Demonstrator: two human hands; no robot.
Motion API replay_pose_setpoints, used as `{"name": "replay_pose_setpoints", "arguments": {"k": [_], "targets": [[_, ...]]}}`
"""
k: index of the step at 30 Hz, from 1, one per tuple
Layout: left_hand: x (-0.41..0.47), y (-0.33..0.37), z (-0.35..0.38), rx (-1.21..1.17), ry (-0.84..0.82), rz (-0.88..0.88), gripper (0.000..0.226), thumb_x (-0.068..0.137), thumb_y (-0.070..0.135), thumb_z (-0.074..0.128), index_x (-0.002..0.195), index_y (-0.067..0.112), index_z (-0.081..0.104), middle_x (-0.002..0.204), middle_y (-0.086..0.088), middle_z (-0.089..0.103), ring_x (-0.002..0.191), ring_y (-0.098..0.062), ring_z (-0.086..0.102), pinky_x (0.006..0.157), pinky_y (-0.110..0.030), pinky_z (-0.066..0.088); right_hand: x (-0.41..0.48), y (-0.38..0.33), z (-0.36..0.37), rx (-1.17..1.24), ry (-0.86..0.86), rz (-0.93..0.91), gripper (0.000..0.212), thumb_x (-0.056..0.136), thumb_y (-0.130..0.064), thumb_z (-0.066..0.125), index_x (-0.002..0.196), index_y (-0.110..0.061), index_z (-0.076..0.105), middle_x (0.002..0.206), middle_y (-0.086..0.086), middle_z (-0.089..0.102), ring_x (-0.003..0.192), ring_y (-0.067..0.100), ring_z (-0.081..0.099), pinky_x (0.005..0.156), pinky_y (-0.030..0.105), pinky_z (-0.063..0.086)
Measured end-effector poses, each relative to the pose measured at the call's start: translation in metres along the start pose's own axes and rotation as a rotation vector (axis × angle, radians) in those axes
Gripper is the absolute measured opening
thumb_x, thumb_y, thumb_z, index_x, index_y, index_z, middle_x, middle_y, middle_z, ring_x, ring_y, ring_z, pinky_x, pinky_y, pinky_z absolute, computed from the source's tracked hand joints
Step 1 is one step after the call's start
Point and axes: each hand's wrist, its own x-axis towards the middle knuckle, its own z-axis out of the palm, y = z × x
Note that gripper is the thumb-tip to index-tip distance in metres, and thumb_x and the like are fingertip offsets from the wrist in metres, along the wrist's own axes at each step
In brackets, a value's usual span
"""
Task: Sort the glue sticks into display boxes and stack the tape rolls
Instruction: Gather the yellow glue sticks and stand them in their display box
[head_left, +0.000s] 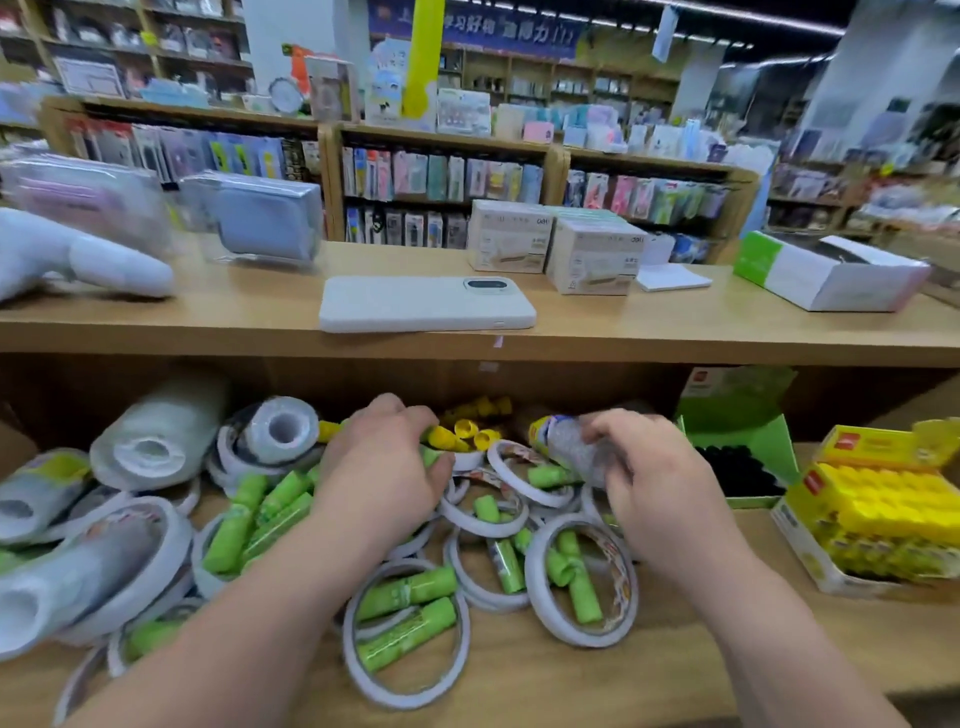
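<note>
Step in hand: glue stick sort, picking phase. Tape stacking not started.

- Left hand (384, 462), frame centre: fingers curled down into the heap, gripping glue sticks (405, 597) at the pile's back edge, beside the yellow-capped ones (467, 428). How many it has, I cannot tell.
- Right hand (654, 483), right of centre: fingers wrapped round a silvery tube (571, 447) with a yellow end, lifted just above the heap.
- Green sticks lie loose across lower centre, many inside or across the tape rolls (582, 582), which sit flat or tilted and unstacked.
- Green display box (737, 441) at mid right, open, with dark items inside. Yellow display box (872, 509) at far right looks mostly full.

Next move, my read: lift both loads clear of the rings and carry them right, matching colour to box. Risk: sticks threaded through rolls drag tape along.
</note>
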Motion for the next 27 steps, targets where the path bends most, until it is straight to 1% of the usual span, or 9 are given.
{"name": "replay_pose_setpoints", "arguments": {"k": [5, 8, 12, 15, 19, 21, 23, 25, 27], "targets": [[0.010, 0.006, 0.005, -0.026, 0.034, -0.007, 0.027, 0.091, 0.044, 0.065, 0.110, 0.026, 0.064, 0.100, 0.003, 0.050, 0.102, -0.024, 0.055, 0.080, -0.039, 0.051, 0.008, 0.020, -0.012, -0.163, 0.043, 0.018, 0.027, 0.079, 0.004, 0.062, 0.096, -0.017, 0.066, 0.079, -0.007, 0.057, 0.081, 0.026, 0.055, 0.062, 0.043, 0.051], [0.013, 0.010, 0.005, -0.072, 0.063, -0.017, 0.022, 0.091, 0.043, 0.066, 0.104, 0.025, 0.063, 0.097, 0.004, 0.051, 0.099, -0.023, 0.054, 0.080, -0.043, 0.052, 0.013, 0.025, -0.014, -0.175, 0.041, 0.051, 0.018, 0.085, -0.015, 0.051, 0.095, -0.018, 0.066, 0.084, -0.003, 0.064, 0.083, 0.023, 0.054, 0.067, 0.041, 0.050], [-0.001, 0.016, -0.007, -0.234, 0.203, 0.036, 0.013, 0.089, 0.034, 0.071, 0.092, 0.025, 0.062, 0.087, 0.012, 0.055, 0.084, -0.014, 0.054, 0.069, -0.034, 0.045, 0.021, 0.019, -0.012, -0.219, 0.080, -0.005, 0.032, 0.089, -0.037, 0.045, 0.095, -0.018, 0.070, 0.092, -0.002, 0.068, 0.087, 0.023, 0.055, 0.072, 0.040, 0.049], [-0.018, 0.018, -0.020, -0.517, 0.270, -0.120, 0.005, 0.092, 0.033, 0.068, 0.093, 0.029, 0.064, 0.086, 0.010, 0.069, 0.081, -0.010, 0.064, 0.070, -0.032, 0.052, 0.027, 0.017, -0.004, -0.437, 0.071, -0.061, 0.030, 0.089, -0.043, 0.058, 0.101, -0.020, 0.071, 0.099, 0.001, 0.069, 0.095, 0.029, 0.057, 0.075, 0.042, 0.045], [-0.033, 0.029, -0.025, -1.071, 0.313, -0.356, 0.008, 0.101, 0.022, 0.056, 0.103, 0.018, 0.062, 0.097, 0.002, 0.078, 0.095, -0.014, 0.074, 0.082, -0.036, 0.055, 0.035, 0.014, 0.003, -0.529, 0.047, -0.185, 0.023, 0.083, -0.024, 0.073, 0.105, -0.019, 0.071, 0.101, 0.005, 0.069, 0.097, 0.034, 0.055, 0.080, 0.046, 0.042], [-0.038, 0.034, -0.024, -1.295, 0.335, -0.494, 0.012, 0.104, 0.022, 0.050, 0.102, 0.013, 0.058, 0.092, -0.006, 0.078, 0.089, -0.025, 0.076, 0.074, -0.040, 0.057, 0.042, 0.008, 0.007, -0.528, 0.024, -0.280, 0.021, 0.081, -0.018, 0.074, 0.101, -0.018, 0.071, 0.093, 0.005, 0.069, 0.090, 0.033, 0.057, 0.077, 0.044, 0.043], [-0.044, 0.037, -0.022, -1.453, 0.365, -0.646, 0.017, 0.103, 0.027, 0.051, 0.102, 0.012, 0.059, 0.080, -0.008, 0.071, 0.072, -0.028, 0.074, 0.058, -0.040, 0.059, 0.049, -0.001, 0.013, -0.495, -0.039, -0.385, 0.020, 0.077, -0.016, 0.076, 0.096, -0.018, 0.071, 0.084, 0.003, 0.068, 0.082, 0.030, 0.060, 0.069, 0.039, 0.046], [-0.052, 0.037, -0.019, -1.518, 0.359, -0.771, 0.022, 0.102, 0.032, 0.053, 0.104, 0.011, 0.061, 0.072, -0.006, 0.063, 0.052, -0.021, 0.064, 0.040, -0.030, 0.049, 0.054, -0.010, 0.018, -0.440, -0.158, -0.467, 0.022, 0.076, -0.019, 0.078, 0.097, -0.020, 0.071, 0.084, 0.000, 0.067, 0.080, 0.026, 0.061, 0.066, 0.036, 0.051], [-0.058, 0.038, -0.017, -1.571, 0.293, -0.815, 0.029, 0.103, 0.034, 0.052, 0.111, 0.009, 0.062, 0.067, -0.004, 0.058, 0.044, -0.014, 0.050, 0.033, -0.023, 0.035, 0.059, -0.019, 0.022, -0.366, -0.309, -0.472, 0.023, 0.088, -0.029, 0.068, 0.111, -0.024, 0.067, 0.099, -0.002, 0.067, 0.095, 0.025, 0.061, 0.076, 0.039, 0.055]]}}
